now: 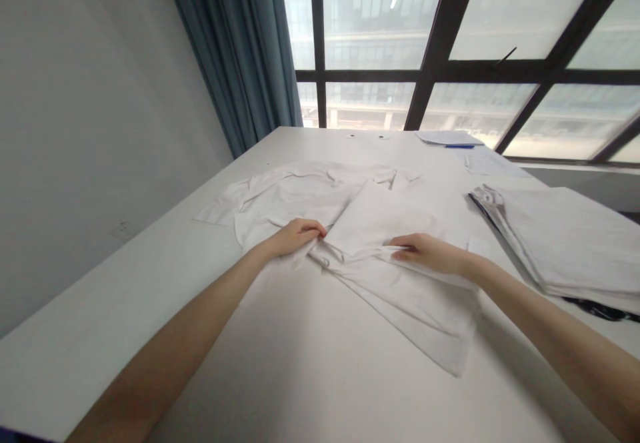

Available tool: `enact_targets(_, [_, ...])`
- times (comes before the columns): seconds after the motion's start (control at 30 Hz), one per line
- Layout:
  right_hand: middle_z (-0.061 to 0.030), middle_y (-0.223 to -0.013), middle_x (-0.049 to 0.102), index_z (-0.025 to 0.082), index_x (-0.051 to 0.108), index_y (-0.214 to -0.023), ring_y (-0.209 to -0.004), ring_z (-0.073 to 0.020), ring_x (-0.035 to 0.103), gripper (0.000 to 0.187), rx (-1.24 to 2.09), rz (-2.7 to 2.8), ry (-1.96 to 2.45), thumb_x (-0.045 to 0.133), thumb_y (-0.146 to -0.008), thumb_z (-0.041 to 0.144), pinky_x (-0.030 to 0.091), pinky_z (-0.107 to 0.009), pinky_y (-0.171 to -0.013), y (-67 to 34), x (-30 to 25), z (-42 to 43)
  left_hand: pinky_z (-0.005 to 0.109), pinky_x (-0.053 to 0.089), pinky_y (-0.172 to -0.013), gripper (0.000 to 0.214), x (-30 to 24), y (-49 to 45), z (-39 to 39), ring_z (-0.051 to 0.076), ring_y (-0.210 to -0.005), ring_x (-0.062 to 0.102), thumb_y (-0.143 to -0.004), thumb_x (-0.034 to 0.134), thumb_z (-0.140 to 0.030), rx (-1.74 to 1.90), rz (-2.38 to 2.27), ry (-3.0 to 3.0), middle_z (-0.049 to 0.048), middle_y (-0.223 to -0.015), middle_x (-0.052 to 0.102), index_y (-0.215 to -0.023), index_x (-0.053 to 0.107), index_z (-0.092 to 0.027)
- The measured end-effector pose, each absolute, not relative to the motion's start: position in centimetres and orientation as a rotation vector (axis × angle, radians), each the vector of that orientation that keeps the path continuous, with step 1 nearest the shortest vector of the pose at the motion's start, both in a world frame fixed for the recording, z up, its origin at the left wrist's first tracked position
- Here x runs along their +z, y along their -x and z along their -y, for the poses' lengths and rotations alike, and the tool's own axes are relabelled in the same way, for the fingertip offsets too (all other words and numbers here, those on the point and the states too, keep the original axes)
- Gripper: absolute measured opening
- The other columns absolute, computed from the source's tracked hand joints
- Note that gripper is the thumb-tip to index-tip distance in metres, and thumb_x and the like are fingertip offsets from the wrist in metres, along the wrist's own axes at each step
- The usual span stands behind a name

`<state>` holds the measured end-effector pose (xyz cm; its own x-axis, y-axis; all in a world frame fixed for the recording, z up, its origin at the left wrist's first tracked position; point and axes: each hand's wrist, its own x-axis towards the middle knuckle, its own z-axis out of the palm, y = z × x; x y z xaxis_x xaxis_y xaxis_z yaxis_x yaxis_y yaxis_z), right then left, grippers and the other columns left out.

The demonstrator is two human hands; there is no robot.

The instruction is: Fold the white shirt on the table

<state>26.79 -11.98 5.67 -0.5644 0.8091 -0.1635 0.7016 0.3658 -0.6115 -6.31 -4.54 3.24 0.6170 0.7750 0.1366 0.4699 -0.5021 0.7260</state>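
Note:
A rumpled white garment [400, 213], which looks like a shirt, is spread over the middle of the white table [210, 336]. One part stretches to the far left in loose folds; another hangs in a pointed flap toward the near right. My left hand [297, 235] pinches the cloth near its centre, thumb and fingers closed together. To the right, my right hand [425, 251] grips a fold of the same garment between thumb and fingers. The fingertips of both hands are partly hidden by the fabric.
A folded stack of white cloth [575, 243] lies on the right, with something black [600, 309] under its near edge. Papers [447, 137] and a blue pen [459, 146] are at the far right. A blue curtain [245, 49] and windows stand behind; a wall [100, 129] borders the left.

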Motion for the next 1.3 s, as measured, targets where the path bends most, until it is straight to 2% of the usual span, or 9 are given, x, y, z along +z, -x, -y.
enact_targets(0.2, [-0.0077, -0.106, 0.072, 0.021, 0.065, -0.113, -0.085, -0.0237, 0.069, 0.032, 0.149, 2.574, 1.438, 0.036, -0.100, 0.026, 0.045, -0.032, -0.069, -25.3, 7.0, 16.0, 0.038, 0.041, -0.096, 0.023, 0.8, 5.9, 4.9, 0.024, -0.099, 0.059, -0.082, 0.050, -0.022, 0.752, -0.924, -2.455, 0.0088, -0.105, 0.068, -0.084, 0.072, -0.017])
enact_targets(0.3, [-0.0055, -0.101, 0.072, 0.023, 0.062, -0.117, -0.075, -0.0207, 0.069, 0.032, -0.033, 2.584, 1.381, 0.035, -0.101, 0.023, 0.043, -0.030, -0.061, -24.7, 7.4, 18.0, 0.040, 0.040, -0.097, 0.017, 0.4, 5.8, 5.0, 0.025, -0.100, 0.058, -0.080, 0.058, -0.022, 0.730, -0.910, -2.533, 0.0077, -0.104, 0.067, -0.088, 0.073, -0.019])
enact_targets(0.4, [-0.0035, -0.099, 0.071, 0.024, 0.061, -0.118, -0.072, -0.0188, 0.069, 0.029, 0.007, 2.675, 1.410, 0.041, -0.098, 0.018, 0.046, -0.029, -0.061, -23.7, 5.7, 19.6, 0.037, 0.043, -0.093, 0.017, 0.5, 5.8, 4.9, 0.023, -0.098, 0.059, -0.081, 0.056, -0.019, 0.729, -0.847, -2.498, 0.0080, -0.104, 0.065, -0.087, 0.072, -0.018])
enact_targets(0.57, [-0.0070, -0.107, 0.068, 0.021, 0.055, -0.124, -0.087, -0.0209, 0.070, 0.028, 0.080, 2.672, 1.485, 0.044, -0.098, 0.018, 0.052, -0.032, -0.072, -22.7, 2.1, 20.4, 0.031, 0.045, -0.088, 0.022, 1.2, 5.8, 5.0, 0.019, -0.093, 0.060, -0.082, 0.049, -0.014, 0.738, -0.728, -2.446, 0.0078, -0.100, 0.065, -0.083, 0.071, -0.016])
enact_targets(0.83, [-0.0038, -0.116, 0.070, 0.028, 0.060, -0.121, -0.095, -0.0222, 0.070, 0.032, 0.244, 2.592, 1.513, 0.041, -0.096, 0.020, 0.053, -0.034, -0.077, -27.8, 3.5, 17.8, 0.027, 0.045, -0.082, 0.019, 1.9, 4.6, 6.9, 0.018, -0.087, 0.061, -0.084, 0.050, -0.016, 0.607, -0.569, -2.468, 0.0084, -0.095, 0.066, -0.083, 0.069, -0.015])
enact_targets(0.97, [-0.0053, -0.106, 0.071, 0.026, 0.064, -0.115, -0.082, -0.0212, 0.070, 0.032, 0.097, 2.418, 1.582, 0.037, -0.097, 0.022, 0.050, -0.030, -0.065, -28.8, 3.5, 17.4, 0.028, 0.045, -0.075, 0.038, 1.7, 3.2, 7.6, 0.017, -0.073, 0.056, -0.092, 0.042, -0.036, 0.535, -0.644, -2.325, 0.0046, -0.076, 0.062, -0.064, 0.058, -0.016])
enact_targets(1.13, [-0.0061, -0.099, 0.069, 0.023, 0.061, -0.121, -0.079, -0.0194, 0.068, 0.035, -0.022, 2.357, 1.551, 0.037, -0.096, 0.017, 0.048, -0.028, -0.065, -27.1, 2.5, 18.1, 0.033, 0.045, -0.079, 0.066, 1.5, 2.9, 7.7, 0.021, -0.075, 0.056, -0.093, 0.022, -0.067, 0.628, -0.784, -1.905, 0.0042, -0.069, 0.062, -0.069, 0.059, -0.018])
enact_targets(1.2, [-0.0060, -0.100, 0.069, 0.024, 0.061, -0.121, -0.081, -0.0201, 0.068, 0.034, -0.042, 2.406, 1.583, 0.037, -0.097, 0.016, 0.049, -0.029, -0.065, -26.6, 2.1, 18.3, 0.031, 0.044, -0.071, 0.064, 1.6, 3.0, 7.7, 0.019, -0.068, 0.053, -0.088, 0.032, -0.073, 0.577, -0.800, -1.876, 0.0023, -0.064, 0.057, -0.066, 0.057, -0.017])
enact_targets(1.3, [-0.0064, -0.101, 0.069, 0.024, 0.060, -0.122, -0.082, -0.0203, 0.068, 0.032, -0.050, 2.453, 1.600, 0.038, -0.098, 0.020, 0.049, -0.030, -0.066, -26.5, 1.7, 18.4, 0.025, 0.033, -0.056, 0.054, 1.4, 3.0, 7.8, 0.013, -0.057, 0.043, -0.081, 0.051, -0.067, 0.523, -0.912, -1.934, -0.0027, -0.057, 0.045, -0.059, 0.049, -0.017])
